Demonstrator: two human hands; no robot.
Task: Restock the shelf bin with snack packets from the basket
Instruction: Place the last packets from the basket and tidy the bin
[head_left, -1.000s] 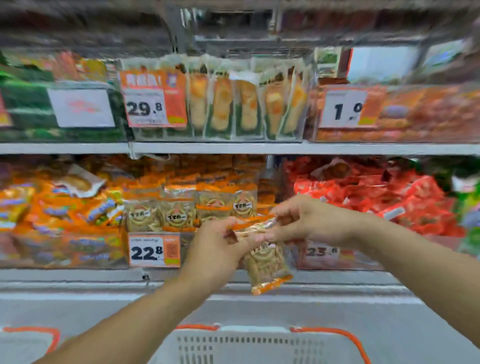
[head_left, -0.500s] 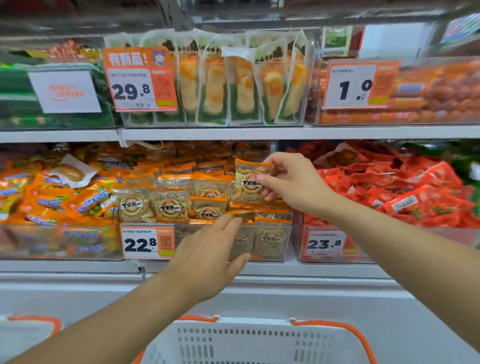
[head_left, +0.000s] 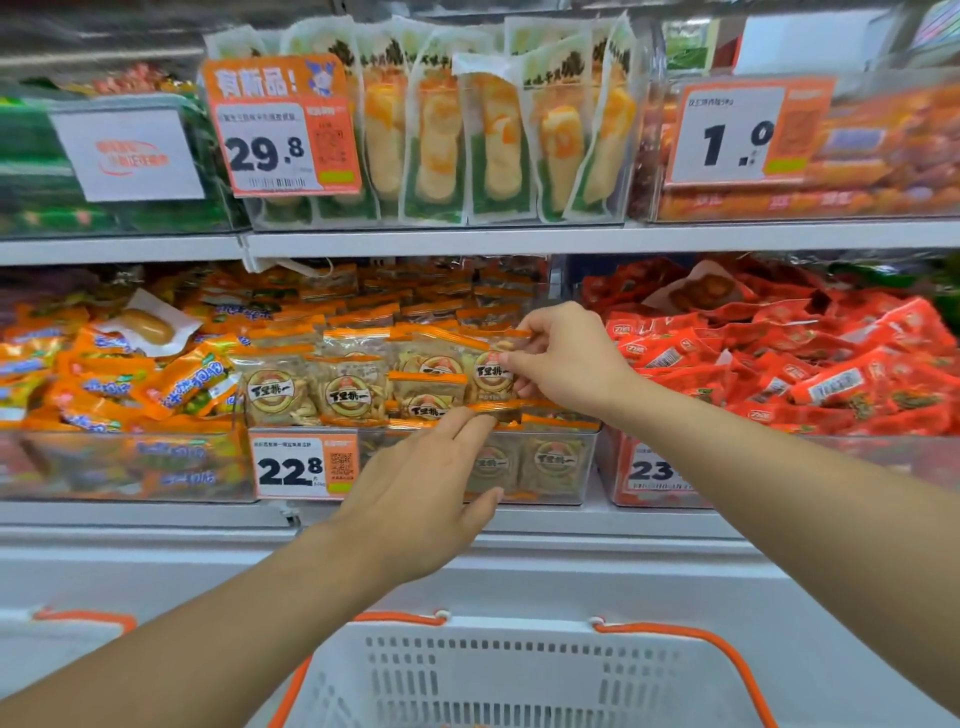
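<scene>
A clear shelf bin (head_left: 566, 486) on the lower shelf holds several snack packets with orange edges and round labels. My right hand (head_left: 566, 358) pinches one such snack packet (head_left: 488, 376) and holds it upright at the right end of the bin's front row. My left hand (head_left: 421, 499) reaches toward the bin with straight fingers, fingertips touching the packets' lower orange edges near the bin's front wall. A white basket (head_left: 498, 670) with orange handles sits below at the bottom of the view; its contents are hidden.
An orange-packet bin (head_left: 124, 467) stands to the left and a red-packet bin (head_left: 779, 374) to the right. The upper shelf edge (head_left: 519, 239) overhangs the bin, with tall green-and-yellow packets (head_left: 467, 130) above. A 22.8 price tag (head_left: 304, 462) hangs on the bin's front.
My right hand took the packet from both hands up into the bin and lowered it into the front row. My left hand let go and moved up to the bin's front.
</scene>
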